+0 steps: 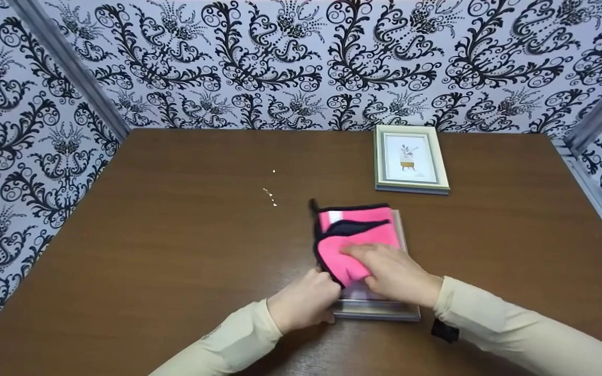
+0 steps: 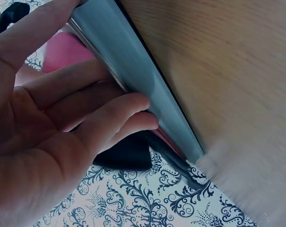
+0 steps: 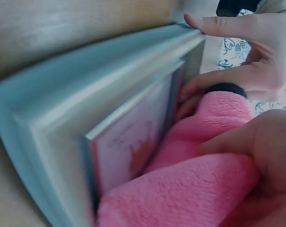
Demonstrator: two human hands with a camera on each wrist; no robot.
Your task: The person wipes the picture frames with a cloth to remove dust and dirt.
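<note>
A picture frame lies flat near the front of the table, mostly hidden beneath a pink cloth with black edging. My right hand holds the cloth against the picture, its thumb and fingers pressed into the bunched fabric. At the frame's left side my left hand grips the edge. In the right wrist view the left thumb is on the outer side of the frame near a corner, with other fingers over its front. The left wrist view shows those fingers against the pale side of the frame.
A second picture frame with a plant drawing lies farther back on the brown table. Small bright specks dot the tabletop left of the cloth. Patterned wall panels stand along the back and sides.
</note>
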